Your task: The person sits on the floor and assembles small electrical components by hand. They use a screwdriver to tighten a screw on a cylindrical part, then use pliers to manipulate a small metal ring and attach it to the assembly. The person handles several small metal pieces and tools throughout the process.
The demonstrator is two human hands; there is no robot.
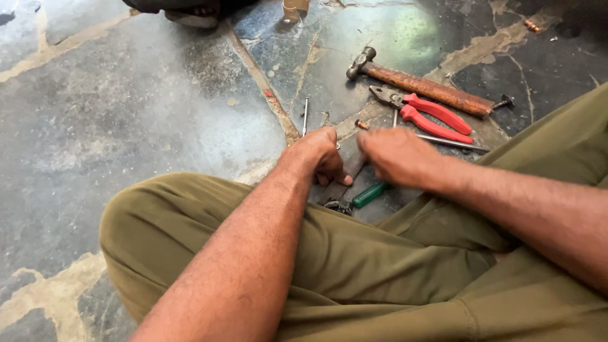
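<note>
Hands, left hand (320, 155) and right hand (396, 155), pinch a dark flat strip (351, 166) beside red pliers (430, 114).

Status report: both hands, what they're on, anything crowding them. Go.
Left hand and right hand together on a flat dark strip on the floor. Grip hidden. Green-handled tool beneath them; red pliers and hammer close beyond.

Rusty hammer (423, 85) (glossy red-handled pliers (425, 114))

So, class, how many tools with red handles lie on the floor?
1: the red-handled pliers, beside the hammer, beyond the right hand. Others may be hidden under the hands.
</note>
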